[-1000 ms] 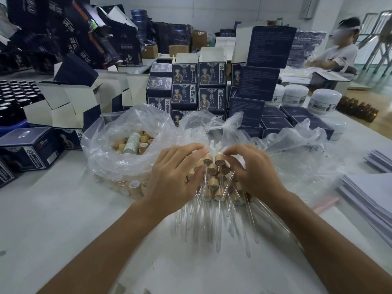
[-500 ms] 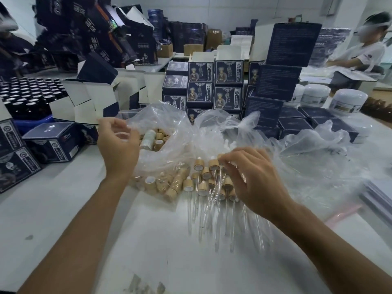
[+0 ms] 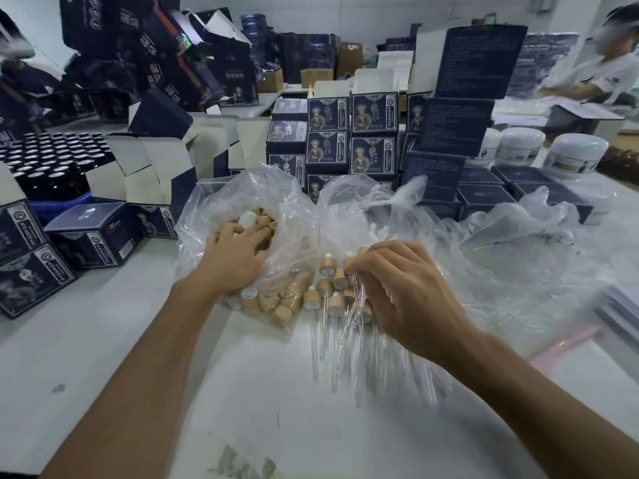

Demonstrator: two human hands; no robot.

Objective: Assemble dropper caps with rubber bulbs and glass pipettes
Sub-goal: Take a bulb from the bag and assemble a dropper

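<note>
A clear plastic bag (image 3: 238, 195) holds several loose wooden caps (image 3: 264, 221); more caps (image 3: 287, 300) show through its lower side. My left hand (image 3: 231, 262) reaches into the bag's mouth, with its fingertips buried among the caps. Right of the bag lies a pile of assembled droppers (image 3: 332, 297) on the white table (image 3: 103, 340), their glass pipettes (image 3: 321, 340) pointing toward me. My right hand (image 3: 404, 299) arches over this pile, its fingers curled round a dropper at the top. A second bag (image 3: 377, 233) behind holds white rubber bulbs.
Stacked dark blue boxes (image 3: 349, 140) rise behind the bags, and open boxes (image 3: 148, 167) and black bottles (image 3: 52, 150) stand at the left. White jars (image 3: 574, 153), crumpled plastic (image 3: 536, 254) and a paper stack (image 3: 619, 305) lie right. A person (image 3: 587, 81) sits at the far right.
My left hand left the dropper pile, swung left, then dropped into the bag of wooden caps. My right hand stayed on the droppers.
</note>
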